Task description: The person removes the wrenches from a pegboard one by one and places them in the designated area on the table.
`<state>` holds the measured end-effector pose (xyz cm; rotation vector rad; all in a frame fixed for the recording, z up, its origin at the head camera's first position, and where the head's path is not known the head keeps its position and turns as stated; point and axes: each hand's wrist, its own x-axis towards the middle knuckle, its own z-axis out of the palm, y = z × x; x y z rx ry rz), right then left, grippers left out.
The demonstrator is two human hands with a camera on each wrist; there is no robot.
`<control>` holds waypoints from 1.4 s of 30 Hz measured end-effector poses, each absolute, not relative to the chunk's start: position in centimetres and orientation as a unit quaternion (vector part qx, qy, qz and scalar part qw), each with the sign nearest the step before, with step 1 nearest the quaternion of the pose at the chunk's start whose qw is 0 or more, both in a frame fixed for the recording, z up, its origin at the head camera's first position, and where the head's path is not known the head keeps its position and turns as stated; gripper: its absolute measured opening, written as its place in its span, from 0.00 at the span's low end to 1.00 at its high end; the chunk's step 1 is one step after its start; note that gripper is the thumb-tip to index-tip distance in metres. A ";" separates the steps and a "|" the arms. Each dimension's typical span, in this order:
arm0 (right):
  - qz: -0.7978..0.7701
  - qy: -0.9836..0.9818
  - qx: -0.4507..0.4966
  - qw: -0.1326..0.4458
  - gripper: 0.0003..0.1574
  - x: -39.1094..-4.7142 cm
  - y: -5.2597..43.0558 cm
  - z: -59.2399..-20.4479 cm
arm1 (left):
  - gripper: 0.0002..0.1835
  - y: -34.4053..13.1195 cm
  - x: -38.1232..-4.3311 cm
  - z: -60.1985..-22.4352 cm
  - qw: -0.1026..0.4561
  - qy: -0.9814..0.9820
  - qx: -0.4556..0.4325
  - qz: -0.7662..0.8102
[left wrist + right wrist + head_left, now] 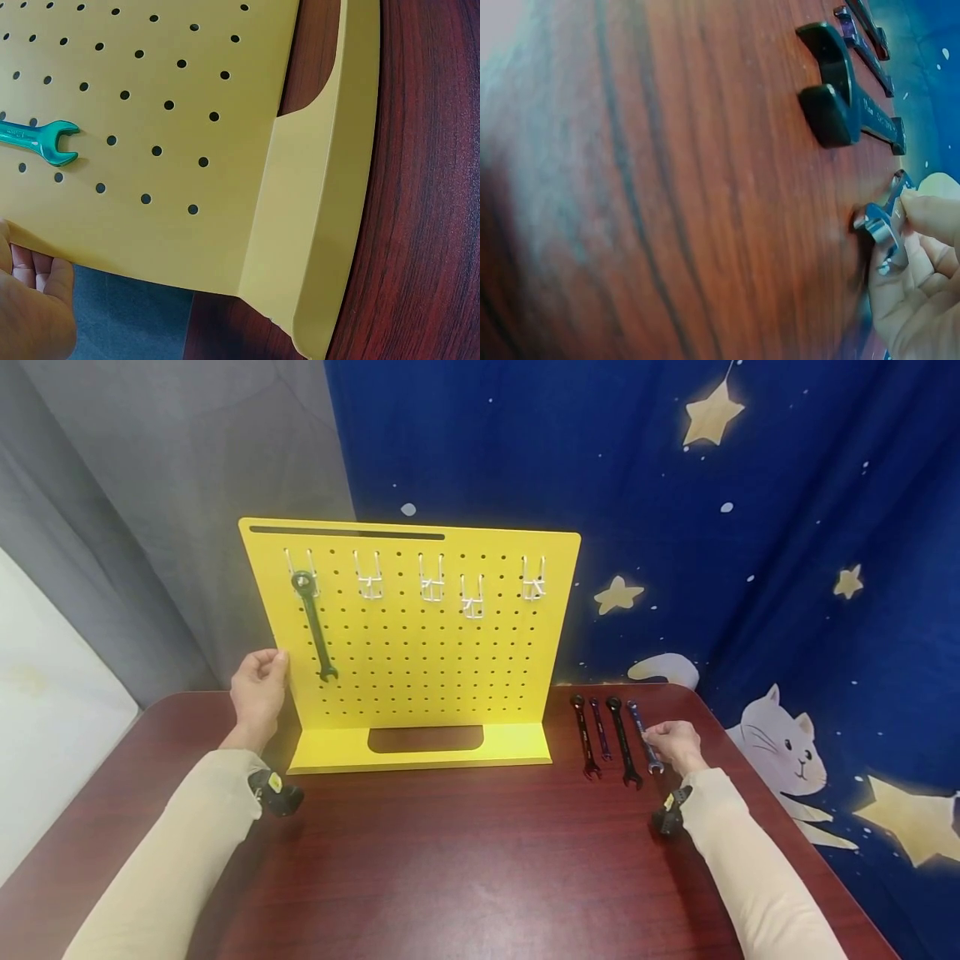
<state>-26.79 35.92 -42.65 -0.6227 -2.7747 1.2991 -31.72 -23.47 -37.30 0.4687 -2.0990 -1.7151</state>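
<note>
A yellow pegboard [420, 668] stands upright on the table, and my left hand [259, 687] grips its left edge, thumb in front. Some fingers are hidden behind the board. A green combination wrench [317, 631] hangs from the hook at the board's upper left; its open end [60, 142] shows in the left wrist view. Far to the right, my right hand [677, 744] pinches a blue combination wrench [642, 733] between thumb and fingers, low over the table. The right wrist view shows the blue wrench's open jaw close by the fingers [930, 214].
Left of the blue wrench lie a large black wrench [624, 743], a small purple wrench [600, 729] and a dark reddish wrench [585, 737]. Several white wire hooks [431, 583] are on the board. A blue curtain [525, 443] hangs behind the dark red table [465, 860].
</note>
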 end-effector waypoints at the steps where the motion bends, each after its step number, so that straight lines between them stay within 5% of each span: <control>1: 0.412 -0.889 -0.201 0.010 0.15 -26.8 35.9 -42.6 | 0.05 -23.5 -31.7 -37.3 0.194 -0.748 0.167 -0.612; 33: 0.336 -0.919 -0.198 0.058 0.11 -26.4 34.7 -42.2 | 0.05 -23.6 -31.6 -37.2 0.182 -0.735 0.174 -0.629; 42: 0.471 -0.852 -0.222 0.057 0.16 -26.2 35.7 -43.1 | 0.08 -23.5 -31.4 -37.1 0.171 -0.754 0.170 -0.611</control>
